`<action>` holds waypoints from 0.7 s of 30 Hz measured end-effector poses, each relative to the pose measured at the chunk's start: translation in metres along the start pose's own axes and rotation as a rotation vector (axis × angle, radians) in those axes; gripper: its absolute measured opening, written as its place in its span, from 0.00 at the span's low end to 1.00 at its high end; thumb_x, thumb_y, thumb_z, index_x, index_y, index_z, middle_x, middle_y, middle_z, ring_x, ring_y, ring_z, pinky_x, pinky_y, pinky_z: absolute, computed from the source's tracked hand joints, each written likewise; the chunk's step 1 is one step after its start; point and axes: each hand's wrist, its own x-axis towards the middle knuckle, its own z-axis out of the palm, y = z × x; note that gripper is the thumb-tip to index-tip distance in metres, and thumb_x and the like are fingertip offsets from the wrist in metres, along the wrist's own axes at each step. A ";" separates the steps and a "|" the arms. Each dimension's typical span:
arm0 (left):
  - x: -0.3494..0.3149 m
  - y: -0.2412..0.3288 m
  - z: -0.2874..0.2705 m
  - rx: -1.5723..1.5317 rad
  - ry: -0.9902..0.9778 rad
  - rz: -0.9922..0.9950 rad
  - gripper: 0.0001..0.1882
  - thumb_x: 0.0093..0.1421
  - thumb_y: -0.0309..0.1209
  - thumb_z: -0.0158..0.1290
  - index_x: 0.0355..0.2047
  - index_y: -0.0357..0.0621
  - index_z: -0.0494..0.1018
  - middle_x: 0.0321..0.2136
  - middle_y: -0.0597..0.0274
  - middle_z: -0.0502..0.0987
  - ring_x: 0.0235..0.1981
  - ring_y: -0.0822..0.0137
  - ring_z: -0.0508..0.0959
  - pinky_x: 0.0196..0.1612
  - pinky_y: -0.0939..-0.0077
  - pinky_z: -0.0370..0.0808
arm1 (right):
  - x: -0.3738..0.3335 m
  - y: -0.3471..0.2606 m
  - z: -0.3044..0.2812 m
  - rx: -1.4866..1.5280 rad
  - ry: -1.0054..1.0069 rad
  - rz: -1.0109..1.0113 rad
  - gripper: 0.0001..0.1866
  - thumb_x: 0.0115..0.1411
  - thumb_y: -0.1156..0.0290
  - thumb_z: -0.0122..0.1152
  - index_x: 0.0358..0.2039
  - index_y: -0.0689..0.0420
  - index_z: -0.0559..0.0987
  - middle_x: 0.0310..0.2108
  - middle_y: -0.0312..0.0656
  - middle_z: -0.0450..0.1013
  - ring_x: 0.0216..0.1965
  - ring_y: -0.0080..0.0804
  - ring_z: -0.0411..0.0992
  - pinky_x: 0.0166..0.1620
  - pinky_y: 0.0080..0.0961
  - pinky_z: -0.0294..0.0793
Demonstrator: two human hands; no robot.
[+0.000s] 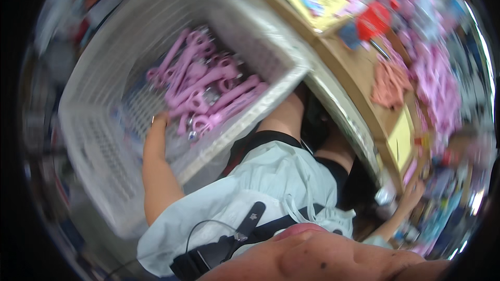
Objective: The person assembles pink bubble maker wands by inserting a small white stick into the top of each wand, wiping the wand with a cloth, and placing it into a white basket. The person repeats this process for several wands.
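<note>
The pink pieces (200,84) lie heaped at odd angles on the bottom of a white plastic basket (114,156). They are long, smooth, tube-like shafts, many widening into rounded ends with ring-shaped openings; clear or silvery bits show among them. The left hand (164,117) reaches into the basket at the heap's near-left edge; its fingers blend with the pink, so their spread and any grip cannot be told. The right hand (414,192) is at the edge of the brown worktop (359,67), near a pink strip (410,171), its fingers too blurred to judge.
</note>
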 end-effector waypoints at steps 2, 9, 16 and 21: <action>0.017 0.004 0.023 -0.279 0.108 -0.128 0.26 0.57 0.39 0.46 0.57 0.52 0.61 0.53 0.44 0.66 0.53 0.47 0.68 0.54 0.57 0.66 | 0.003 -0.014 -0.017 0.066 0.022 0.060 0.13 0.60 0.69 0.50 0.38 0.67 0.73 0.40 0.53 0.69 0.43 0.49 0.67 0.47 0.37 0.65; 0.019 0.034 0.030 -0.220 0.286 -0.236 0.32 0.50 0.43 0.55 0.56 0.51 0.62 0.52 0.48 0.68 0.54 0.50 0.68 0.54 0.61 0.67 | 0.057 -0.101 -0.009 0.169 0.136 -0.013 0.07 0.54 0.70 0.58 0.30 0.60 0.77 0.37 0.45 0.72 0.39 0.43 0.71 0.42 0.32 0.70; -0.074 0.024 0.000 -0.226 0.256 0.249 0.34 0.44 0.40 0.60 0.50 0.37 0.64 0.40 0.43 0.75 0.43 0.45 0.75 0.47 0.58 0.71 | 0.136 -0.170 0.073 0.481 0.064 -0.157 0.10 0.53 0.66 0.58 0.35 0.53 0.76 0.33 0.44 0.72 0.37 0.43 0.71 0.40 0.34 0.71; -0.155 0.032 -0.039 -0.518 0.088 0.267 0.29 0.45 0.39 0.60 0.42 0.28 0.66 0.31 0.49 0.77 0.31 0.57 0.79 0.35 0.65 0.74 | 0.176 -0.208 0.128 0.360 -0.149 -0.208 0.17 0.53 0.60 0.55 0.40 0.55 0.74 0.37 0.51 0.73 0.38 0.47 0.72 0.41 0.37 0.71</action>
